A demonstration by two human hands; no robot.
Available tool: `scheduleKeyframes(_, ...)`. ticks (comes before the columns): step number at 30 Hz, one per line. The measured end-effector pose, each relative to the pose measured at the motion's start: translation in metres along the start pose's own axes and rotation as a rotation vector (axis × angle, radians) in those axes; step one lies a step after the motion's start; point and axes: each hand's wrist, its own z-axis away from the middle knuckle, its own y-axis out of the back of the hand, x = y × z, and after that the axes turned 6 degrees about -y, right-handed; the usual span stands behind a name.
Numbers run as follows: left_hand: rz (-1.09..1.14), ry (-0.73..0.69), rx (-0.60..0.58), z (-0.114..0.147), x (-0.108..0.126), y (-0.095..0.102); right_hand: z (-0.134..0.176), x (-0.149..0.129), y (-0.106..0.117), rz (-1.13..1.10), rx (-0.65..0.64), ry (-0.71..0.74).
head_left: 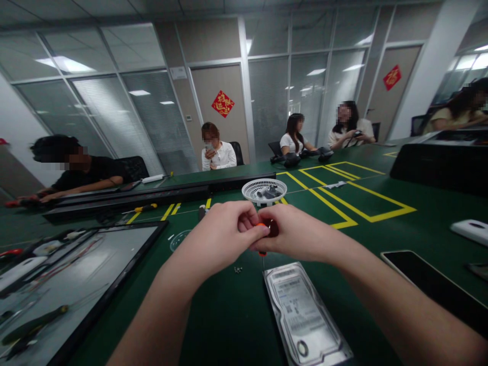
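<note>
On the green tabletop (221, 315), left hand (229, 231) and right hand (295, 231) grip a screwdriver (262, 253), likely working on the hard drive (305, 310) below; steadiness needed next.

On the left door (223, 131), a red diamond (223, 104) is marked with gold Chinese characters, of which 招 can be made out. On the right door (387, 113), 福 is borne by another diamond (392, 77). Print on the drive (305, 312) is too small to be read.
</note>
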Motion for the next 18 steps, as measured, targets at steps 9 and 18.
scheduleKeyframes(9, -0.028, -0.057, 0.022, 0.0002, -0.0008, 0.0036, 0.0015, 0.0010, 0.0039, -0.029, 0.016, 0.041)
scheduleKeyframes(18, -0.022, -0.004, -0.024, 0.0001, 0.0025, 0.0012, -0.0004, 0.0013, 0.0001, -0.002, 0.026, 0.033)
